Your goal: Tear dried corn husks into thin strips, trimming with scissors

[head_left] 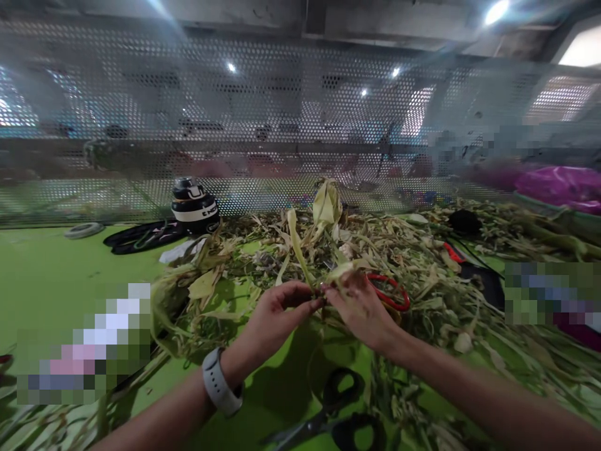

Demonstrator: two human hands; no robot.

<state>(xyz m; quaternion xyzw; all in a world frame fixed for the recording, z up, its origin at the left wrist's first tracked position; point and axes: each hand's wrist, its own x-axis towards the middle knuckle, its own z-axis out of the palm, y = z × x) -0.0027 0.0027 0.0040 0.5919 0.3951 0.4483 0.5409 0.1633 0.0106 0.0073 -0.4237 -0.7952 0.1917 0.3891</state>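
Observation:
My left hand point(277, 313), with a pale watch band point(220, 383) at the wrist, is closed in a pinch on a pale yellow-green husk strip point(299, 247) that sticks up from the fingers. Against its fingertips, my right hand point(364, 313) is also pinched on the husk, and a wider pale piece point(342, 270) rises by its fingers. The exact join between the fingertips is too small to make out. Black-handled scissors point(319, 416) lie on the green table point(277, 382) below the hands. Beside my right hand is a red loop handle point(399, 302).
Dry husks and leaf scraps point(375, 241) cover the table's middle and right. A black bottle point(195, 213) stands back left, near a black pouch point(145, 237) and a grey ring point(84, 230). Behind is a perforated metal panel point(277, 113). A purple plastic bag point(561, 186) sits far right.

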